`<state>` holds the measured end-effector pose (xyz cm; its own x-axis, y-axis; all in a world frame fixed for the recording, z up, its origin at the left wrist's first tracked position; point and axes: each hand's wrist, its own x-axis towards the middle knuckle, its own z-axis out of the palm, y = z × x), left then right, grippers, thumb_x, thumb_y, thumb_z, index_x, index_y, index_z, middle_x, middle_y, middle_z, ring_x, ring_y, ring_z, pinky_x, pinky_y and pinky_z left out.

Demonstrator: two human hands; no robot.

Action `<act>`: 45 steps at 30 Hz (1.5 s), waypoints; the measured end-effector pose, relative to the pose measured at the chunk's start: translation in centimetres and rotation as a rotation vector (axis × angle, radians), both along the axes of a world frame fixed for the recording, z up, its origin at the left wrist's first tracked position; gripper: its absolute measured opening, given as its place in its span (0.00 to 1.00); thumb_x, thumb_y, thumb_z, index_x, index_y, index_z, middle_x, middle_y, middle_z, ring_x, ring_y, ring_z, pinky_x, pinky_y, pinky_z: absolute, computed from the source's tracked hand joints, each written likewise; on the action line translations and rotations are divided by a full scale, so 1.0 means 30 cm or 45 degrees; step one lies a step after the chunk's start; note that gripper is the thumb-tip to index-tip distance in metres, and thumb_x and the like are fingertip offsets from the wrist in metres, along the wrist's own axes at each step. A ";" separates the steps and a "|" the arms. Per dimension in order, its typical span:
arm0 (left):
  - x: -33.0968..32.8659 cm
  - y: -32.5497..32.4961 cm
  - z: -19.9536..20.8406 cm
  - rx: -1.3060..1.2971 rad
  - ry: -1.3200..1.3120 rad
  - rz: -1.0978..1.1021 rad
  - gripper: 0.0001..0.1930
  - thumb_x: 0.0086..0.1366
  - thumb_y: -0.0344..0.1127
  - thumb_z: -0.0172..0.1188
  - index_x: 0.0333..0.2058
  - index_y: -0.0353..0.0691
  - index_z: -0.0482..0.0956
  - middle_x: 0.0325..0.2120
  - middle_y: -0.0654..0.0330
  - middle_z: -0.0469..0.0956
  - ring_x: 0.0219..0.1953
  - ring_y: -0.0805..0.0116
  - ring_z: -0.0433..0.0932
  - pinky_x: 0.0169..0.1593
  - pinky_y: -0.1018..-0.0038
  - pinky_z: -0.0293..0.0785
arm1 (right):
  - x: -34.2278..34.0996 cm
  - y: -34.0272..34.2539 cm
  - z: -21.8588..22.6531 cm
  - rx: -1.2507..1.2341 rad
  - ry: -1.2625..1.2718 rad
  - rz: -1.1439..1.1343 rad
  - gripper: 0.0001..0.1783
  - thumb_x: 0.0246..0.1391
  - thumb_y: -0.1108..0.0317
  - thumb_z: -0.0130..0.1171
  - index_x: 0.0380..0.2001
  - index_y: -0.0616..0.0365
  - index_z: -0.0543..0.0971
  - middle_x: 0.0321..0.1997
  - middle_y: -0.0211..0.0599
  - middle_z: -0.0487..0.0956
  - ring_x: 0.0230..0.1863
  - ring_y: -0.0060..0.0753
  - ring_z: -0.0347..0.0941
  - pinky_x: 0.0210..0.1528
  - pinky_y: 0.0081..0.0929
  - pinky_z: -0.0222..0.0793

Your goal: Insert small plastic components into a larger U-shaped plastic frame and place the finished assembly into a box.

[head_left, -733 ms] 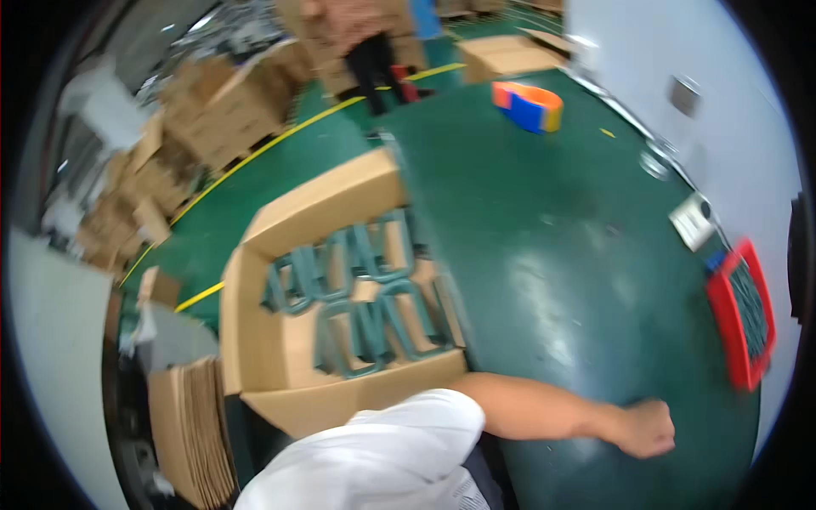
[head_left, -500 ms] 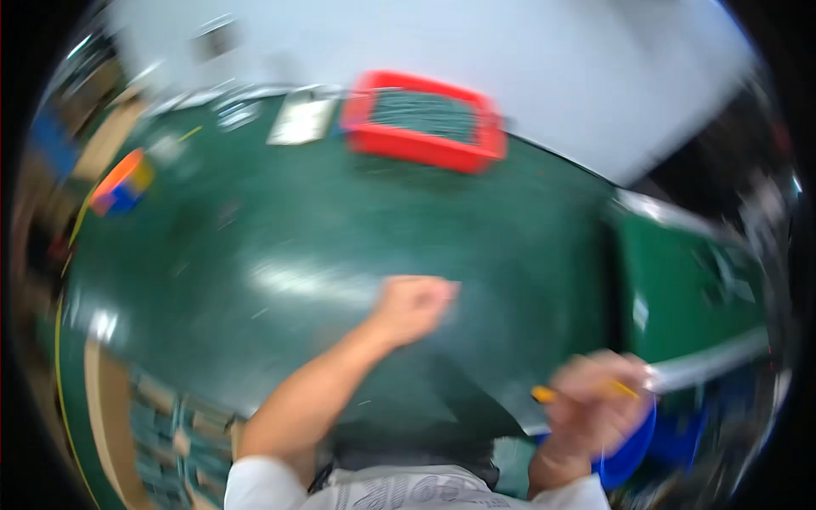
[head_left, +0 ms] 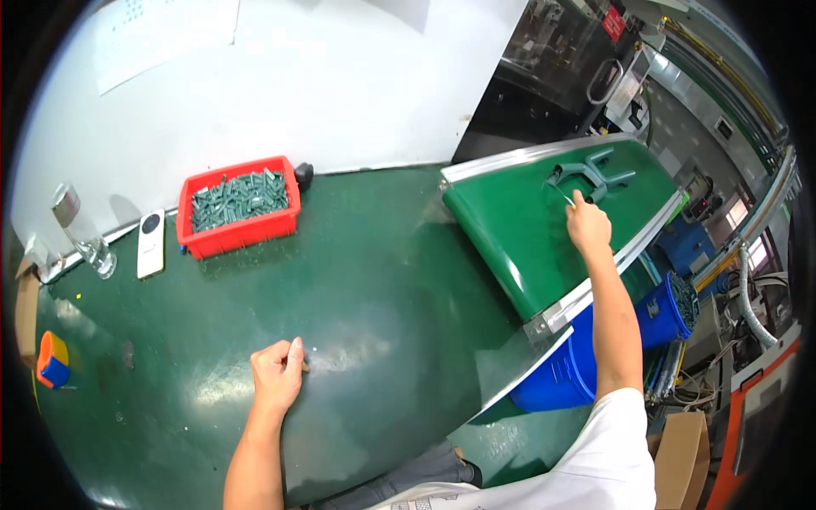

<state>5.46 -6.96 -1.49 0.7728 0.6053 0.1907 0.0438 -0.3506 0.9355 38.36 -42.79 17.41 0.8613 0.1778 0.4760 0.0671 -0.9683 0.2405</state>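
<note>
On the right, my right hand [head_left: 588,223] reaches over the green conveyor belt [head_left: 501,229], closed around a slim yellow-handled tool [head_left: 573,201] with a thin pale tip, perhaps a knife. Just beyond the tool lies a grey-green branched plastic part [head_left: 595,177], its arms pointing away and to the right. Whether the tip touches the part I cannot tell. My left hand [head_left: 277,374] is closed over the green table [head_left: 365,280], thumb up. A small brownish bit shows beside its fingers, too little to name.
At the table's back stands a red bin [head_left: 246,240] heaped with small green pieces. Left of it are a white flat device [head_left: 150,245] and a clear glass [head_left: 98,255]. An orange-and-blue holder [head_left: 53,361] stands far left. Blue tubs [head_left: 557,374] sit below the conveyor.
My view has swung right, bringing the conveyor and the branched part into sight. My right hand has moved from near my body out over the belt, still holding the yellow-handled tool.
</note>
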 end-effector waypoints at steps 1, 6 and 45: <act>0.008 0.003 -0.017 0.012 0.004 -0.004 0.18 0.62 0.34 0.55 0.16 0.31 0.73 0.10 0.58 0.72 0.14 0.73 0.71 0.20 0.76 0.64 | 0.040 -0.046 0.016 -0.004 0.011 -0.059 0.20 0.55 0.57 0.50 0.51 0.48 0.69 0.33 0.52 0.78 0.35 0.56 0.76 0.36 0.48 0.73; 0.009 0.019 -0.020 -0.045 -0.008 0.018 0.17 0.62 0.35 0.55 0.16 0.32 0.75 0.11 0.58 0.74 0.15 0.74 0.72 0.21 0.76 0.65 | 0.177 -0.134 -0.008 0.083 -0.027 -0.080 0.17 0.57 0.54 0.49 0.47 0.47 0.72 0.34 0.52 0.78 0.38 0.53 0.76 0.40 0.47 0.72; -0.078 0.067 0.036 -0.961 -0.864 0.730 0.16 0.66 0.45 0.53 0.26 0.38 0.70 0.18 0.67 0.68 0.17 0.79 0.68 0.20 0.79 0.67 | -0.841 0.964 -0.516 1.282 1.243 1.392 0.22 0.55 0.68 0.58 0.48 0.73 0.71 0.25 0.28 0.71 0.22 0.15 0.65 0.25 0.15 0.65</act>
